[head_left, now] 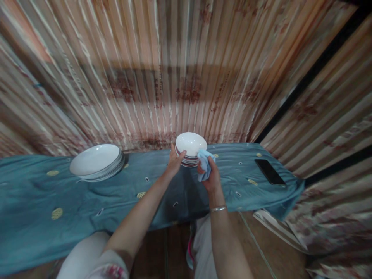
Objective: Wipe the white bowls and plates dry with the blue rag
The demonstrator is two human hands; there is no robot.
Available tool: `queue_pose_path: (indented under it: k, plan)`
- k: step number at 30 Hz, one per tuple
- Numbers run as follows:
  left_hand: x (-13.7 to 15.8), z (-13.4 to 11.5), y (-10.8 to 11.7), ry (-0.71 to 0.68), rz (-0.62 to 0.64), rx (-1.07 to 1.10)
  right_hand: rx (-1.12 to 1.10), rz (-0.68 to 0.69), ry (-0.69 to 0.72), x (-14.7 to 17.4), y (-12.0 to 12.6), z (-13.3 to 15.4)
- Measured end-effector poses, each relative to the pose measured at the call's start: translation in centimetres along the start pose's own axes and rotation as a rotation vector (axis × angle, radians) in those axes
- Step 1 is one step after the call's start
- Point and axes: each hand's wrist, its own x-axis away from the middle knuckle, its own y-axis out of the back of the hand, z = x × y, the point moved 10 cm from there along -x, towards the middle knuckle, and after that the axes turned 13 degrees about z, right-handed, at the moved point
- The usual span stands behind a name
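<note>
A stack of white bowls (191,144) with dark rims stands near the back edge of the table. My left hand (175,159) grips the left side of the top bowl, thumb over its rim and fingers around the outside. In my right hand (212,176) is a light blue cloth (204,162), bunched up and touching the bowls at their front right. The cloth hides part of the rim there. A silver bracelet (218,208) circles my right wrist.
A stack of white plates (95,161) lies at the left on the blue-green tablecloth (157,186). A black phone (270,171) rests at the right end. Behind the table hangs a pleated, patterned curtain (188,77); dark poles cross it at the right.
</note>
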Motion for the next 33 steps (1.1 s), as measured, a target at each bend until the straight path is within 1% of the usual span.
queue_pose_path:
  k: [2, 4, 8, 11, 13, 16, 19, 21, 24, 26, 28, 30, 33]
  plan:
    - [1.3, 0.5, 0.6, 0.067, -0.034, -0.01, -0.022, 0.027, -0.055, 0.5, -0.7, -1.4]
    - [3.1, 1.0, 1.5, 0.087, -0.065, 0.013, -0.009, 0.057, -0.131, 1.1, -1.6, -3.2]
    - [8.2, 2.6, 5.3, 0.101, -0.198, 0.044, 0.094, 0.113, -0.344, 2.5, -3.4, -7.5]
    - [12.5, 4.1, 9.3, 0.143, -0.306, 0.068, 0.231, 0.178, -0.462, 3.4, -5.0, -10.4]
    - [15.4, 4.7, 12.7, 0.161, -0.419, 0.072, 0.308, 0.216, -0.504, 3.9, -6.0, -12.0]
    - [19.0, 4.6, 17.8, 0.144, -0.561, 0.063, 0.37, 0.275, -0.546, 4.8, -7.4, -14.3]
    - [21.6, 3.8, 22.3, 0.133, -0.688, -0.007, 0.407, 0.324, -0.556, 5.6, -8.8, -16.4]
    - [22.3, 3.3, 24.6, 0.126, -0.745, -0.028, 0.44, 0.325, -0.56, 5.8, -9.4, -17.5]
    - [22.5, 2.8, 27.5, 0.115, -0.837, -0.018, 0.522, 0.353, -0.544, 5.2, -10.9, -18.9]
    - [22.1, 3.1, 28.9, 0.127, -0.876, 0.028, 0.57, 0.416, -0.535, 4.5, -12.4, -20.0]
    - [21.7, 3.9, 29.9, 0.144, -0.909, 0.093, 0.597, 0.459, -0.547, 3.5, -13.9, -21.4]
    - [21.4, 4.9, 30.5, 0.164, -0.915, 0.137, 0.616, 0.434, -0.548, 2.2, -14.7, -22.8]
    - [21.2, 6.4, 30.9, 0.201, -0.89, 0.147, 0.676, 0.317, -0.478, -0.2, -15.1, -24.5]
